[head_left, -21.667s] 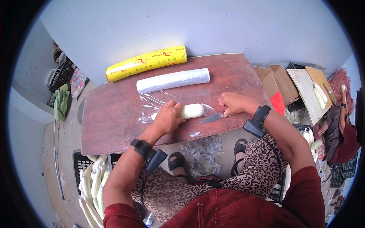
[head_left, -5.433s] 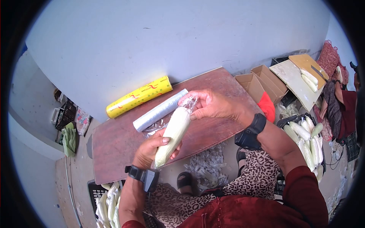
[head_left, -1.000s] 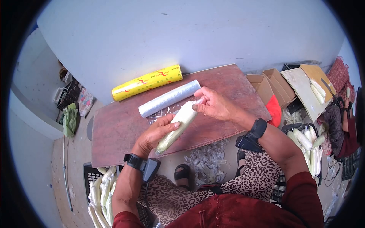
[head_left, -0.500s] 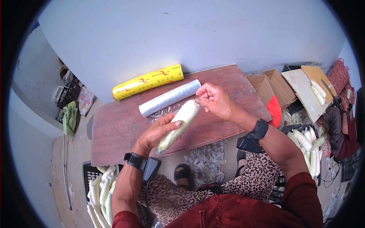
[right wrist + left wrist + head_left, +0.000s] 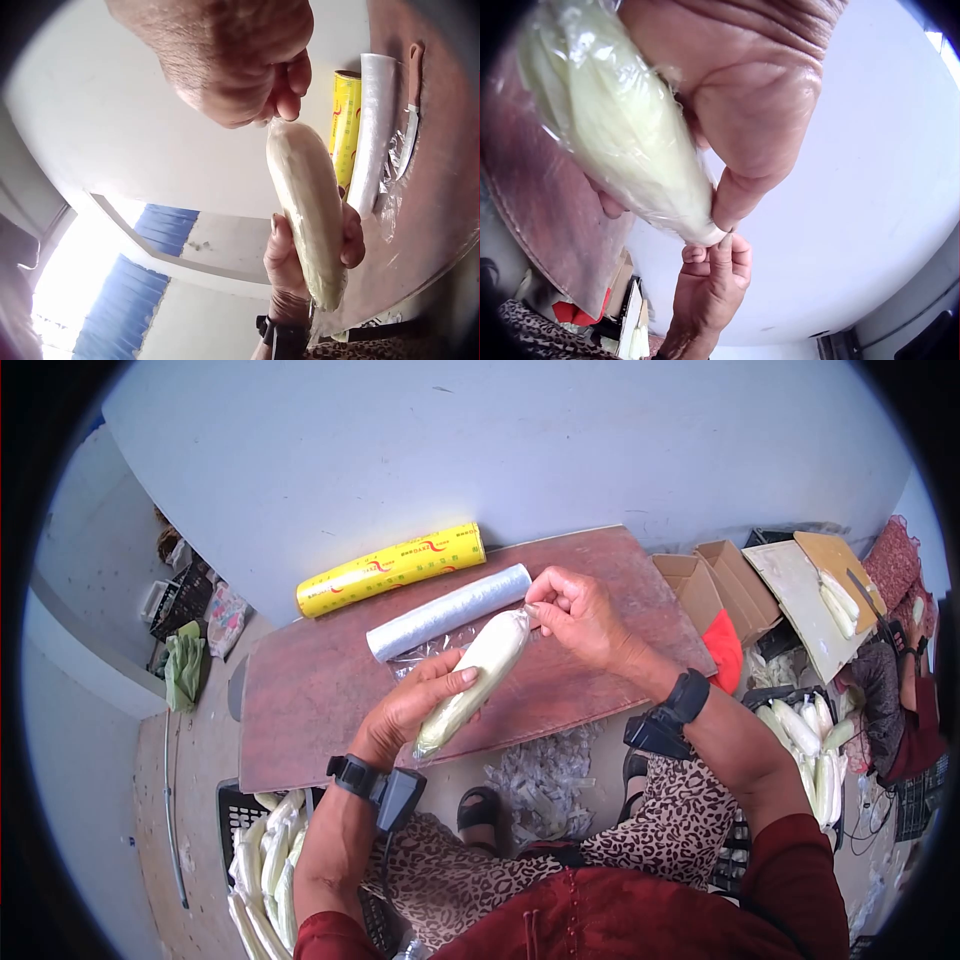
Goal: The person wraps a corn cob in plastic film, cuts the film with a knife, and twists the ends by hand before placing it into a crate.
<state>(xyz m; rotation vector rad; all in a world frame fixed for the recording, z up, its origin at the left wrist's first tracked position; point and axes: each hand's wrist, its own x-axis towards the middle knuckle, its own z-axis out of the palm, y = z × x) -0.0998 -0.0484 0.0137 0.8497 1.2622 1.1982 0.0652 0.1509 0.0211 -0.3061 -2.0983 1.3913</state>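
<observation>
A long, pale green-white vegetable [image 5: 485,670] in clear plastic film is held above the table, slanting up to the right. My left hand [image 5: 425,700] grips its lower half, thumb on top and fingers beneath. At the upper, whiter end, my right hand [image 5: 580,617] pinches the gathered tip of the film between thumb and forefinger. Layered, leaf-like folds show through the film on the vegetable [image 5: 622,127] in the left wrist view. A knife [image 5: 412,105] with a brown handle lies on the table beside the film roll, seen in the right wrist view.
On the red-brown table [image 5: 320,700] lie a clear film roll [image 5: 450,610] and a yellow printed roll [image 5: 390,568]. Crates of similar vegetables [image 5: 270,860] stand at both sides. Film scraps [image 5: 550,780] litter the floor. Cardboard boxes [image 5: 720,590] and another person's arm [image 5: 912,660] are at right.
Earlier, the vegetable lay on film on the table while my right hand held the knife. Now it is wrapped and lifted. In the last second, my right hand has risen slightly, drawing the film tip out.
</observation>
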